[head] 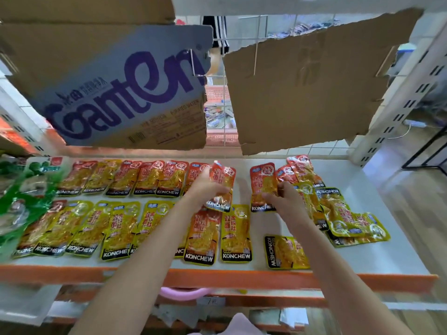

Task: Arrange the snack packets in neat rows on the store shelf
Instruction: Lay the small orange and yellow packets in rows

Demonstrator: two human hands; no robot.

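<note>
Gripping a red packet (pixel 221 187) is the left hand (pixel 208 187), its fingers curled round the lower half so that the pouch is lifted off the shelf (pixel 387 213), tilted, at the far row's right end. Just right of that grip, another red packet (pixel 263 187) is held at its lower right edge by the right hand (pixel 284 198), fingers curled onto it; this one appears to lie flat or nearly so. Left of the left hand's grip, the far row (pixel 125 177) is already laid edge to edge, and nearer than both grips a yellow near row (pixel 116 226) is set out. Right of the right hand's grip, a loose heap (pixel 338 213) remains unsorted, with one yellow packet (pixel 285 252) lying alone near the front lip.

The pouches are judged light, thin and floppy, with glossy film likely to slip. A hold across the body or at the stiffer sealed ends is advised; hard squeezing is best avoided.
</note>
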